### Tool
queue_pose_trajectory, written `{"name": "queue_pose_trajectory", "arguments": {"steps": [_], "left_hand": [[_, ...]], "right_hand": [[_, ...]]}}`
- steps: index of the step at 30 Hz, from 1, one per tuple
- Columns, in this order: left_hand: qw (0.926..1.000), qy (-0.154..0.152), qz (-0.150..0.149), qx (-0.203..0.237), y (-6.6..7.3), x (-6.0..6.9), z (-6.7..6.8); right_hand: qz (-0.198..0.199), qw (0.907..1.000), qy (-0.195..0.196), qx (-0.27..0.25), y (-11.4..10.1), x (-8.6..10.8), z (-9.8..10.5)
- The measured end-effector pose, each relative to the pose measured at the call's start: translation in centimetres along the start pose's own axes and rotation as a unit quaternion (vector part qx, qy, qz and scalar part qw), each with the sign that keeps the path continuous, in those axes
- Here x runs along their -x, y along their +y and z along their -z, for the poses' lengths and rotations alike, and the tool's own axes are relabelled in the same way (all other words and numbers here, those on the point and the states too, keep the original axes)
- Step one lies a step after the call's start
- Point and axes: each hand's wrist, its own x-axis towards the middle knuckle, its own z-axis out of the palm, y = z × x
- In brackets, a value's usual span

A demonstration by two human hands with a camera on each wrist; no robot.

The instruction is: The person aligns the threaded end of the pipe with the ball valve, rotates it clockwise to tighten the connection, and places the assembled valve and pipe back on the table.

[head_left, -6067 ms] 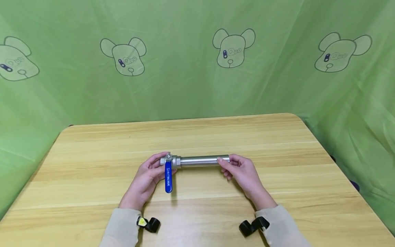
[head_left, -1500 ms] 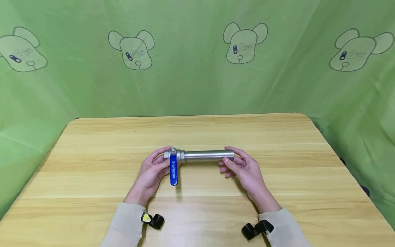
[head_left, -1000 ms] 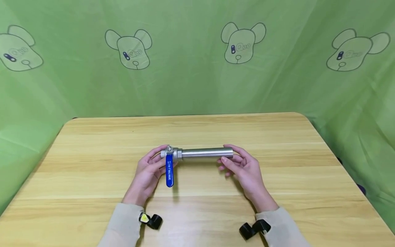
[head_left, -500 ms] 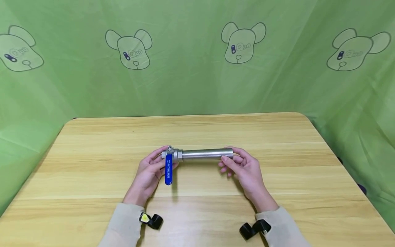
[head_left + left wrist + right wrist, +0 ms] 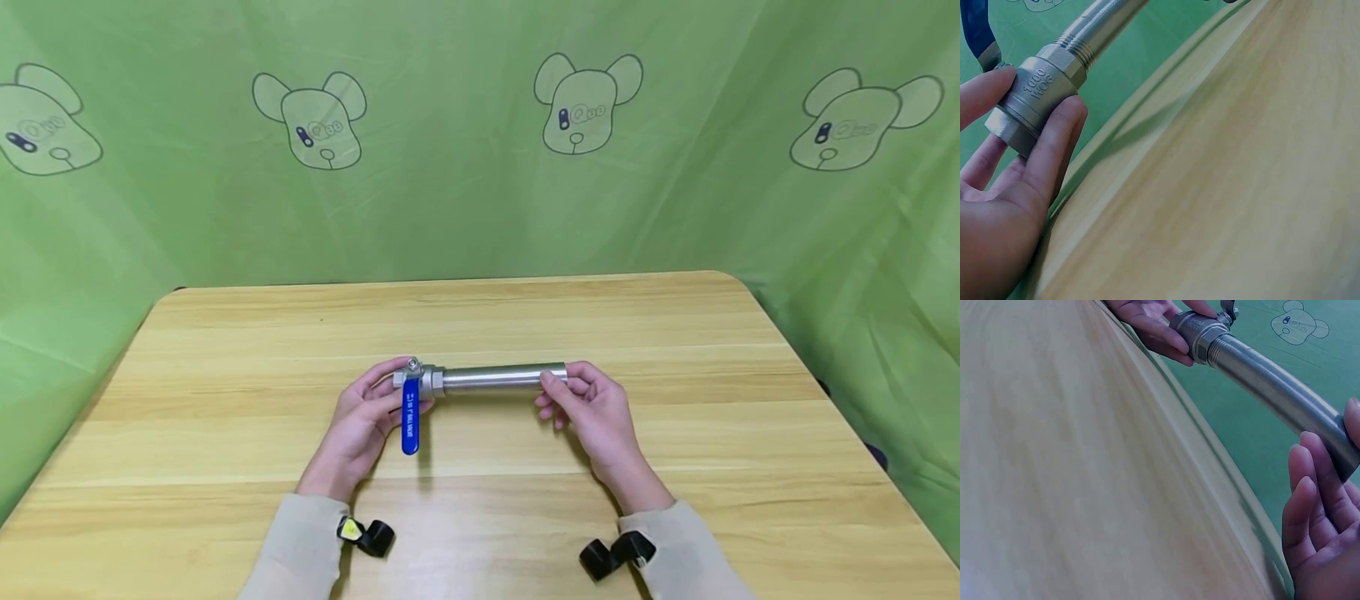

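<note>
A metal ball valve point(image 5: 427, 381) with a blue lever handle point(image 5: 410, 417) is held above the table by my left hand point(image 5: 362, 425). In the left wrist view my left thumb and fingers grip the valve body point(image 5: 1038, 94), which bears raised lettering. A steel pipe point(image 5: 495, 377) runs from the valve's right end, and a few threads point(image 5: 1214, 355) show at the joint in the right wrist view. Around the pipe's free end, my right hand point(image 5: 596, 417) pinches with thumb and fingers. The lever points toward me.
The wooden table point(image 5: 480, 525) lies under both hands. Behind it hangs a green cloth point(image 5: 450, 208) printed with cartoon bear heads. A small black camera mount point(image 5: 371, 537) sits on the left cuff, and another black mount point(image 5: 615, 557) on the right.
Both hands keep hold of the valve and pipe. My right thumb has shifted slightly up on the pipe's end over the last second. The head view has shifted slightly since the earliest frame.
</note>
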Motion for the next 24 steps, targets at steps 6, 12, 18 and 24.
{"name": "queue_pose_trajectory", "arguments": {"steps": [6, 12, 18, 24], "left_hand": [[0.9999, -0.014, -0.003, -0.009, 0.0, 0.0, 0.03], [0.9999, -0.012, -0.004, -0.011, 0.02, 0.07, -0.05], [0.9997, -0.001, 0.004, -0.022, 0.06, 0.15, -0.08], [0.9994, -0.001, 0.005, -0.035, 0.07, 0.1, -0.24]], "right_hand": [[-0.009, 0.9999, 0.003, 0.008, -0.02, 0.03, 0.03], [-0.005, 0.9997, 0.002, 0.025, 0.08, -0.03, 0.06], [-0.009, 0.9997, 0.005, 0.023, 0.19, -0.16, 0.05], [-0.008, 0.9996, 0.004, 0.026, 0.17, -0.12, 0.03]]}}
